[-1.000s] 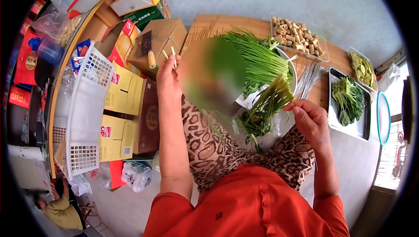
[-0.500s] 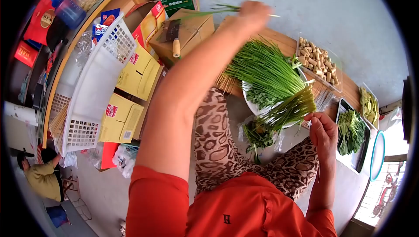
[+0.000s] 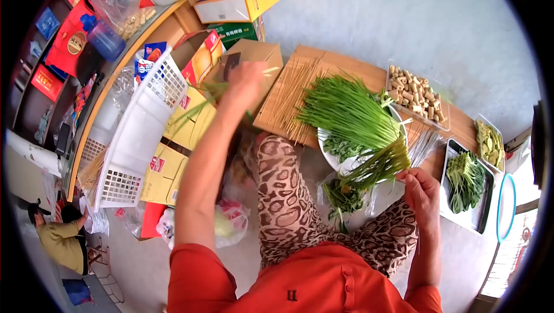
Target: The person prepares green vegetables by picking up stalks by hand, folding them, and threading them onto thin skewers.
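My left hand (image 3: 245, 85), blurred by motion, is closed around a few chives (image 3: 193, 114) over the cardboard boxes at the left. My right hand (image 3: 421, 195) is in a pinch above my right knee. A thin skewer, mostly hidden, seems to run through its grip, with a fine line showing below the fist. By those fingertips fans a bunch of darker chives (image 3: 384, 163), its end touching or close to them. A big pile of green chives (image 3: 349, 102) lies across a white bowl (image 3: 401, 122) that also has leafy greens in it.
Bamboo skewers (image 3: 294, 91) lie on the wooden board (image 3: 323, 59); metal skewers (image 3: 426, 147) are by the bowl. Along the right stand a tub of rolled pieces (image 3: 415, 96) and a tray of greens (image 3: 466, 183). A white basket (image 3: 135, 140) and boxes fill the left. Another person (image 3: 60, 241) is at far left.
My left hand has swung from above the board down and left to the boxes, still with chives. My right hand stays nearly in place. The view has shifted slightly.
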{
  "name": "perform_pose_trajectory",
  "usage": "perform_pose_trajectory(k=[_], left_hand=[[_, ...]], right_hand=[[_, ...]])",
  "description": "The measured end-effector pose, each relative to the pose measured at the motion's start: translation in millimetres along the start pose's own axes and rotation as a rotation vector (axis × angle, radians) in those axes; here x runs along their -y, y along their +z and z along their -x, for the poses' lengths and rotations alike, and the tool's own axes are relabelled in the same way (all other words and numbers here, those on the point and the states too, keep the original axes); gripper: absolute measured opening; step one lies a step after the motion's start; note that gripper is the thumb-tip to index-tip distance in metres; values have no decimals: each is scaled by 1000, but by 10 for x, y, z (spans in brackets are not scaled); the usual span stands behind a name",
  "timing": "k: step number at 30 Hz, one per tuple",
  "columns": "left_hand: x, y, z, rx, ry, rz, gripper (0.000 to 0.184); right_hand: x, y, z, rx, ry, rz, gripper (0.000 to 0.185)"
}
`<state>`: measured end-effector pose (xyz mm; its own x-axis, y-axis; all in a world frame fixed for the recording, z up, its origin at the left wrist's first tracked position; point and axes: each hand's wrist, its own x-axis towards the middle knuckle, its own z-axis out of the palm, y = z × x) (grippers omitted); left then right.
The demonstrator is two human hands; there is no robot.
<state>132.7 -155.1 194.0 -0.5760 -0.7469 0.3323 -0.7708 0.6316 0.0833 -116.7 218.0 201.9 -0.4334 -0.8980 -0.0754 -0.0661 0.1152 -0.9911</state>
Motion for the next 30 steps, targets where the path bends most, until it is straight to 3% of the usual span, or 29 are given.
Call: perform_pose_trajectory(k=[5, 7, 8, 10, 14, 18, 22, 26, 30], left_hand=[[-952, -207, -118, -259, 249, 450, 11], [-1283, -451, -145, -95, 66, 1081, 12], [-1439, -541, -100, -74, 95, 1087, 12], [-1725, -624, 116, 18, 14, 1663, 11], [-2057, -323, 578, 162, -113, 2020, 11], [-2094, 25, 932, 304, -180, 2150, 13], [-2109, 64, 1063, 298, -294, 2094, 15], [-2104, 57, 1077, 334, -237, 2104, 18], [-2088, 61, 1061, 339, -249, 2103, 18]], right_hand=[[64, -102, 164, -10, -52, -3, 25], [218, -136, 239, -48, -44, 16, 20], [260, -148, 266, -75, -72, 27, 19], [310, -184, 330, -69, -101, 40, 19], [367, -125, 456, -10, -77, -6, 19], [203, -91, 481, 74, -25, 37, 21], [144, -6, 424, 111, -60, 73, 20], [139, 63, 355, 153, -127, 149, 20], [137, 78, 319, 170, -55, 141, 20]])
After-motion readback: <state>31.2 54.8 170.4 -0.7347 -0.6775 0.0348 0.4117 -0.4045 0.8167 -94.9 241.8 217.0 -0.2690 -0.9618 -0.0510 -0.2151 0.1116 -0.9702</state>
